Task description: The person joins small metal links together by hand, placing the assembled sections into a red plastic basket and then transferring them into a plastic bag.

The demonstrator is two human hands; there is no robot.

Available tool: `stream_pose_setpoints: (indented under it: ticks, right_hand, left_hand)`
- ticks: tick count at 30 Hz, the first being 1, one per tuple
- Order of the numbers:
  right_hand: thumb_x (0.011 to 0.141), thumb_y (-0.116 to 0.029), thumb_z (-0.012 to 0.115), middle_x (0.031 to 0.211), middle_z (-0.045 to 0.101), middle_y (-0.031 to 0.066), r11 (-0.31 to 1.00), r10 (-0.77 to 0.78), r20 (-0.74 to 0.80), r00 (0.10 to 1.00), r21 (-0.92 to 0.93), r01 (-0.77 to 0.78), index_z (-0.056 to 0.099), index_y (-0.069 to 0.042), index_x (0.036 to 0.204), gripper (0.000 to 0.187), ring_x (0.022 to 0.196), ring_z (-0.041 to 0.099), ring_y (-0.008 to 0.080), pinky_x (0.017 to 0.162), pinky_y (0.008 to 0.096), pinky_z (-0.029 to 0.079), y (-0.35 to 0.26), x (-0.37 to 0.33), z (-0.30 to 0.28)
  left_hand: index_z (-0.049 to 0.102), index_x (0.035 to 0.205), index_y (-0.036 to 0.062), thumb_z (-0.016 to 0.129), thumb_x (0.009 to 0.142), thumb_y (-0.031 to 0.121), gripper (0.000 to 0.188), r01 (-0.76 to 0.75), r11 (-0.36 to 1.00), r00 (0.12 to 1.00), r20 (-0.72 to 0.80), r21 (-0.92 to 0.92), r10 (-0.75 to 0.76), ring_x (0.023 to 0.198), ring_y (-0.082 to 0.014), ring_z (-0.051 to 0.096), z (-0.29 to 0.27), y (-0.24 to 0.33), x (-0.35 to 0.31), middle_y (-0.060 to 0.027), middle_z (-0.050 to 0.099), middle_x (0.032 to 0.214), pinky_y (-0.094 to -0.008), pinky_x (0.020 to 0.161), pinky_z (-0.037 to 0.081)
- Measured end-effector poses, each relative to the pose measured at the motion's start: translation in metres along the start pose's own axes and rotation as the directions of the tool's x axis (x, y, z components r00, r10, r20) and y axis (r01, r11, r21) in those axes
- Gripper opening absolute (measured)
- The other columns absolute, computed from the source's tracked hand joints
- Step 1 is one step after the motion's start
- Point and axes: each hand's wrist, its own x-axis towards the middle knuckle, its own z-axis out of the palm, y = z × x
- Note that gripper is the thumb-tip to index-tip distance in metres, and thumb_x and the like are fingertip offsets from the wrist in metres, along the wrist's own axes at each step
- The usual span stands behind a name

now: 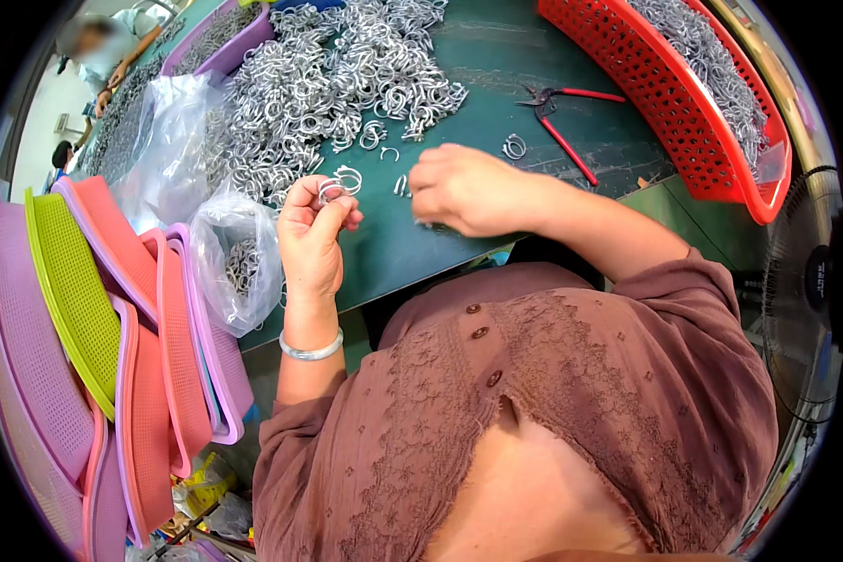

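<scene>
Between the thumb and fingers of my left hand [314,229] are silver metal rings [348,180], open-ended and curved, held up over the green table. My right hand [468,190] rests low over the table to the right, its fingers curled downward and close together. Its fingertips are partly hidden, and what they grip cannot be made out. Right beside those fingers lie a few small rings [402,185]. Another open ring [390,155] lies between my hands and the large heap of silver rings [342,80]. A coiled ring [514,146] sits beyond my right wrist.
Red-handled pliers [571,140] lie open at the right, near a red basket [618,70] full of rings. Clear plastic bags [239,253] stand left of my left hand. Stacked coloured baskets [75,300] fill the left side. A fan [801,300] is at far right. Another person [112,56] sits at far left.
</scene>
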Motion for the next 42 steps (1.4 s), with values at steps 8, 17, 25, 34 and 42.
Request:
stream_pose_setpoints:
  ticks: [8,17,25,34,42]
  right_hand:
    - [0.071,-0.013,0.059,0.075,0.051,0.006,0.991,0.136,-0.129,0.982,0.03,-0.133,0.058,-0.007,0.081,0.011,0.076,0.05,0.0243,0.068,0.0348,0.04,-0.019,0.008,0.024]
    - [0.083,-0.013,0.056,0.078,0.056,0.0017,0.395,0.545,0.061,0.836,0.861,-0.32,0.054,0.002,0.098,0.022,0.07,0.051,0.0069,0.063,0.0214,0.043,-0.022,0.023,-0.003]
    - [0.081,-0.008,0.057,0.078,0.057,0.0002,0.36,0.635,-0.022,0.773,0.893,-0.27,0.055,0.001,0.095,0.017,0.07,0.051,0.0051,0.062,0.0191,0.042,-0.012,0.009,-0.005]
    - [0.081,-0.003,0.055,0.085,0.058,0.0022,0.433,0.62,-0.154,0.769,0.885,-0.172,0.055,0.001,0.095,0.015,0.079,0.053,0.0064,0.071,0.0208,0.044,0.0,-0.003,-0.005]
    - [0.08,-0.001,0.055,0.087,0.057,0.0027,0.375,0.624,-0.165,0.764,0.921,-0.108,0.055,0.0,0.096,0.016,0.08,0.054,0.0077,0.071,0.0218,0.045,0.01,-0.008,-0.005]
  left_hand:
    - [0.052,0.086,0.0025,0.057,0.077,-0.002,0.012,-0.021,0.993,1.0,0.008,-0.117,0.022,0.068,-0.0124,0.056,0.003,0.005,-0.009,-0.0048,0.057,0.08,-0.0241,0.063,0.046]
    - [0.051,0.091,0.0012,0.057,0.077,-0.004,0.017,-0.069,0.992,0.982,0.169,-0.103,0.086,0.073,-0.0119,0.057,0.014,-0.002,-0.012,-0.0049,0.057,0.083,-0.0234,0.066,0.048]
    - [0.041,0.111,0.0011,0.053,0.076,-0.006,0.037,0.03,0.983,0.987,0.162,-0.182,0.0,0.078,-0.0154,0.058,0.032,0.001,-0.011,-0.009,0.054,0.096,-0.0257,0.07,0.048]
    - [0.045,0.11,-0.0015,0.053,0.08,0.0,0.031,0.166,0.96,0.975,0.181,-0.223,-0.127,0.079,-0.015,0.057,0.049,0.0,-0.004,-0.0076,0.055,0.094,-0.0249,0.07,0.047]
    - [0.044,0.11,-0.0019,0.054,0.078,-0.003,0.033,0.094,0.982,0.985,0.159,-0.165,-0.068,0.08,-0.014,0.056,0.056,-0.004,0.006,-0.0089,0.054,0.095,-0.0234,0.069,0.046]
